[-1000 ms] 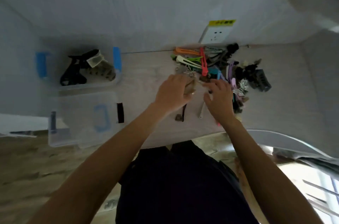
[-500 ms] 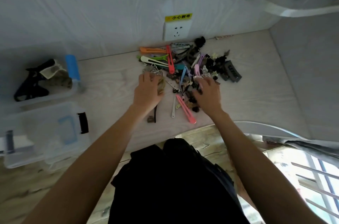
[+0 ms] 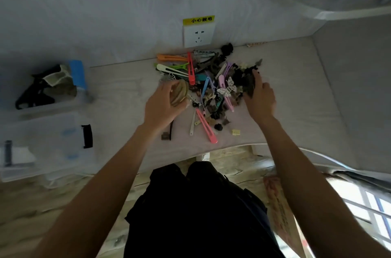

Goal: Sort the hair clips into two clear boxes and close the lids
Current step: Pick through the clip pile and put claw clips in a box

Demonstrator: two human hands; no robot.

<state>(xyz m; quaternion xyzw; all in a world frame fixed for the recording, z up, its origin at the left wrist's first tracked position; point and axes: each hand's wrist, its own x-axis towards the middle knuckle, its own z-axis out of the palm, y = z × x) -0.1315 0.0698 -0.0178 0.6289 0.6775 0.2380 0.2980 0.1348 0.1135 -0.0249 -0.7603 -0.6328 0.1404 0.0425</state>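
Head view: we have both hands in the pile of hair clips (image 3: 208, 88) on the counter (image 3: 296, 88).

Our left hand (image 3: 164, 105) curls round a tan oval clip (image 3: 179, 92) at the pile's nine o'clock edge. Our right hand (image 3: 261, 99) pinches a dark claw clip (image 3: 249, 86) at the three o'clock edge, its forefinger stretched toward twelve. A silver butterfly clip (image 3: 227, 89) lies between the hands, and a long pink clip (image 3: 206, 125) lies at six o'clock. Far out at nine o'clock stand two clear boxes: the far box (image 3: 53, 105) holds dark clips, and the near box (image 3: 42, 147) looks blurred.
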